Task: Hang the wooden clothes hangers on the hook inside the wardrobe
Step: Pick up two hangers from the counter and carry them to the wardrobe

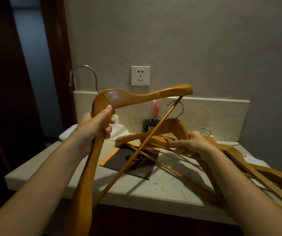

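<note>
On pale stone counter [154,188], wooden hangers [230,150]

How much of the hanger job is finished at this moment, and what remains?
Nothing looks hung yet; no wardrobe hook shows in this view. In hand: the left hand holds one hanger raised, and the right hand grips another in the pile on the counter. Left: carry all of them to the wardrobe and hang them.

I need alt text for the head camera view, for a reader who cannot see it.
A person's left hand holds a wooden hanger up over a pale countertop. The right hand grips another from a pile of hangers. A wall socket is behind.
</note>
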`<action>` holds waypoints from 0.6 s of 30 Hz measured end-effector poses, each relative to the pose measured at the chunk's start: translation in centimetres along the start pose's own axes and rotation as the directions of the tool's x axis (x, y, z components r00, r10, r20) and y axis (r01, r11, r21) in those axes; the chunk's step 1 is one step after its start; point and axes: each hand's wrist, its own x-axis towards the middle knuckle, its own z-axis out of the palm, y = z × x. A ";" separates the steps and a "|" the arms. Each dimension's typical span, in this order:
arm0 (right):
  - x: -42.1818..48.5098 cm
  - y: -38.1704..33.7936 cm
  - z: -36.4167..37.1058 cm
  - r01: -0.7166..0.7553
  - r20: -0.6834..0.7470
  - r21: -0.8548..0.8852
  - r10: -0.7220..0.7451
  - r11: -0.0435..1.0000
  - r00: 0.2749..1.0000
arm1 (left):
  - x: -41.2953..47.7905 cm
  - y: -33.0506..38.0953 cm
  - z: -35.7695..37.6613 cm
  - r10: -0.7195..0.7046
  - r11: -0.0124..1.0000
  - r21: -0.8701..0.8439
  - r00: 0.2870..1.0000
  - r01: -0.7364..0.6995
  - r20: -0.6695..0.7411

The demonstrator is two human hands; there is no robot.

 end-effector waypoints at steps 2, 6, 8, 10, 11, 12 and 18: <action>-1.1 -0.5 0.1 -0.064 0.053 0.096 0.060 0.993 0.997 | -1.3 0.7 -1.5 0.015 0.998 0.057 1.000 -0.014 -0.021; -3.6 -0.9 1.4 -0.148 0.125 0.221 0.123 0.964 0.984 | -4.4 1.7 -5.0 0.029 0.987 0.160 0.994 -0.012 -0.103; -5.0 -1.3 2.6 -0.162 0.171 0.280 0.116 0.946 0.978 | -6.4 2.0 -7.0 0.028 0.987 0.162 0.987 -0.002 -0.161; -6.5 -1.9 4.3 -0.163 0.193 0.309 0.105 0.937 0.975 | -8.7 2.2 -9.3 0.015 0.991 0.136 0.977 0.014 -0.212; -7.2 -2.4 5.3 -0.159 0.204 0.311 0.097 0.937 0.974 | -9.9 2.3 -10.4 0.010 0.991 0.129 0.971 0.022 -0.241; -8.0 -2.9 6.5 -0.153 0.221 0.313 0.085 0.937 0.971 | -11.1 2.3 -11.6 0.005 0.991 0.128 0.962 0.031 -0.272; -11.7 -6.5 14.2 -0.092 0.394 0.288 -0.031 0.953 0.919 | -18.5 2.5 -18.3 0.023 0.976 0.202 0.883 0.082 -0.468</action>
